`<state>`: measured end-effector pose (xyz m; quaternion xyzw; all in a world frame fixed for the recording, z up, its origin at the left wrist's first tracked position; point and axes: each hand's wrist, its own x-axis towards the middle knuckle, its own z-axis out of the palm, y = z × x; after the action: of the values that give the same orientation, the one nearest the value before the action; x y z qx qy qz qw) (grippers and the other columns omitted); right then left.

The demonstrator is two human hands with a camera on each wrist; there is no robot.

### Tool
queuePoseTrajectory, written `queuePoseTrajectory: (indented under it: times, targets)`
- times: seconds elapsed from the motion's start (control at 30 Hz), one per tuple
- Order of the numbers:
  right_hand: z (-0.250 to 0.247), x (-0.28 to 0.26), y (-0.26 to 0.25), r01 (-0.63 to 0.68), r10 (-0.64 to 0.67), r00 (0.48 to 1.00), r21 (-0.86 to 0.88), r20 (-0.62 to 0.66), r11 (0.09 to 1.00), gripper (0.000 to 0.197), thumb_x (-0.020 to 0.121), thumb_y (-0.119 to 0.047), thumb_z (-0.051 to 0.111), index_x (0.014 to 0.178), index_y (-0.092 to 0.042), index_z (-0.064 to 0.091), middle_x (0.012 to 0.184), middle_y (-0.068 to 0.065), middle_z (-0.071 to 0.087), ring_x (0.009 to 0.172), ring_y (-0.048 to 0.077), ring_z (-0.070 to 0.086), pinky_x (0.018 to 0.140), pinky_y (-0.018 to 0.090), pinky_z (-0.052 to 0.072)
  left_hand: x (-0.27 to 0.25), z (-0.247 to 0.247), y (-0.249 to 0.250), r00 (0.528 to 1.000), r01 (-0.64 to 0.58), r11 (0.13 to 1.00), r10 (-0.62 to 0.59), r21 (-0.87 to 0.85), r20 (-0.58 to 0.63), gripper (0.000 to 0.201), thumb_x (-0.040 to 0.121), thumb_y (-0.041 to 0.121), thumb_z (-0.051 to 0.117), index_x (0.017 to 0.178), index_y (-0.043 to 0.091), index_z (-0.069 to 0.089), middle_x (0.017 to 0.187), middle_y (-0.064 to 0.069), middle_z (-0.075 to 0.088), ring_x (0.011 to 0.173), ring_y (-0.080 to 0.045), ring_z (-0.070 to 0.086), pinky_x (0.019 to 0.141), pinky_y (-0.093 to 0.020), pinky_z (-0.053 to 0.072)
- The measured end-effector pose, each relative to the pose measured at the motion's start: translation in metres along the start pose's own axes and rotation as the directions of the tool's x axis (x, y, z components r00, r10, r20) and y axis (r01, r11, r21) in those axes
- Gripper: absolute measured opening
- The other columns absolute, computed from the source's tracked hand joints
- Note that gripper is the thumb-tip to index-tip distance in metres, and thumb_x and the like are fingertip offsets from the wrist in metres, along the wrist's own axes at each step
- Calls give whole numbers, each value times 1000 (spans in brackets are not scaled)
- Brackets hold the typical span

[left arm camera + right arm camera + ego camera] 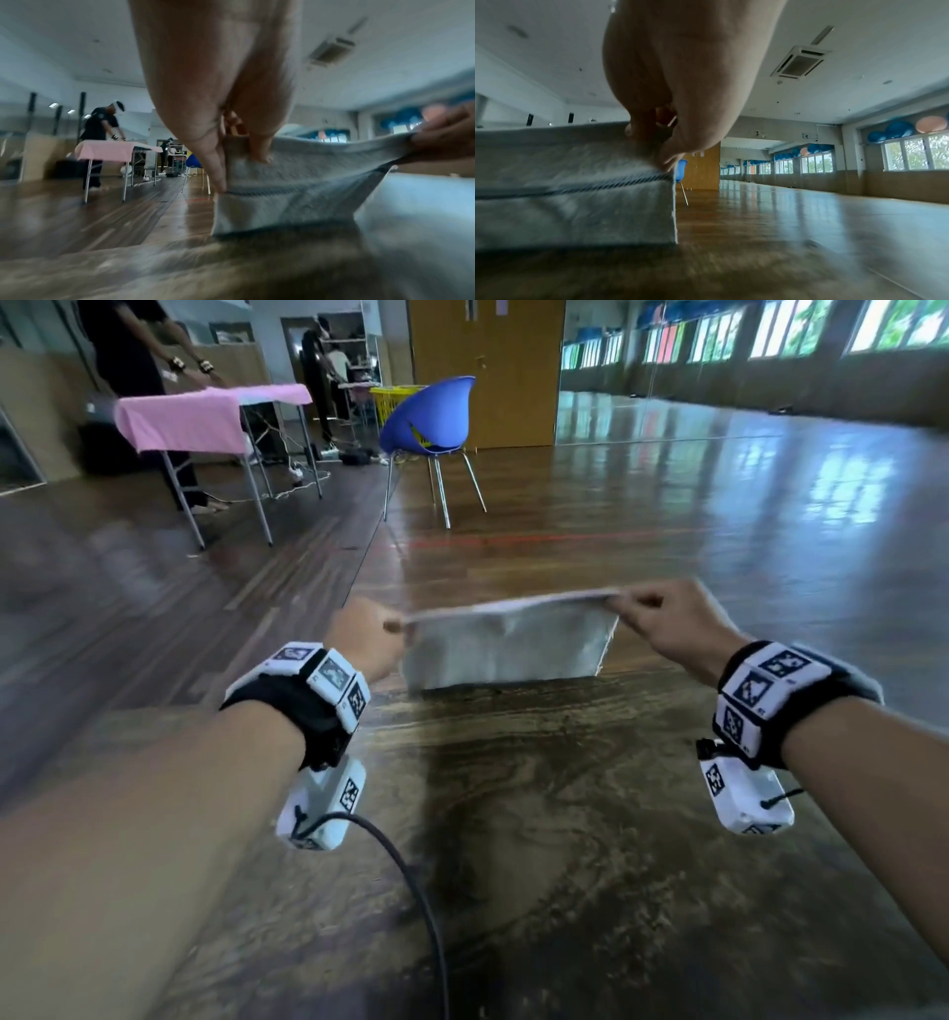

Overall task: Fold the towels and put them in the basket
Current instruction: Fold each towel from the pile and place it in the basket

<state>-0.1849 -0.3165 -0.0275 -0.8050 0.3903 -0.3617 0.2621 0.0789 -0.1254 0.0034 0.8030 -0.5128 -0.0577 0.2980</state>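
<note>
Partly hidden towel point(506, 645) underside.

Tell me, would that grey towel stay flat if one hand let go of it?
Probably not. The towel hangs limp between the left hand and right hand, its top edge sagging slightly, so it looks floppy. Pinched only at the corners by fingertips, it seems light. Its nubbly weave likely grips well.

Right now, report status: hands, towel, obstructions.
Left hand and right hand each pinch a top corner. Towel held stretched, lower edge at the table. Nothing in the way; no basket seen nearby.
</note>
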Motion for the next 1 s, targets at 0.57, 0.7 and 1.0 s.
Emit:
queuePoseTrajectory:
  times: [0.57, 0.7, 1.0]
  targets:
    - [-66, -169, -34, -150, 152, 988, -53, 35, 987, 35, 96, -30, 66, 63, -20, 70, 53, -10, 47, 53, 9, 42, 57, 32, 33, -118, -26, 6, 961, 40, 998, -52, 49, 271, 21, 81, -1, 56, 61, 5, 54, 62, -8, 44, 60, -21, 39, 61, -30, 30]
    - [-101, -187, -58, -127, 133, 986, -62, 105, 990, 39, 97, -26, 65, 65, -6, 65, 57, -2, 48, 57, 14, 42, 59, 33, 31, -143, -48, 20, 965, -21, 995, 45, -96, 259, 26, 81, 0, 55, 57, 5, 47, 52, -2, 35, 47, -12, 30, 53, -27, 28]
    - [-156, -227, -82, -474, 426, 691, -80, 584, 877, 34, 95, -39, 61, 94, -11, 81, 85, 22, 75, 63, 26, 71, 56, 31, 58, -188, -65, 42, 822, 203, 951, -36, -233, 568, 17, 91, 3, 65, 104, -7, 70, 98, -24, 71, 87, -40, 71, 58, -40, 63]
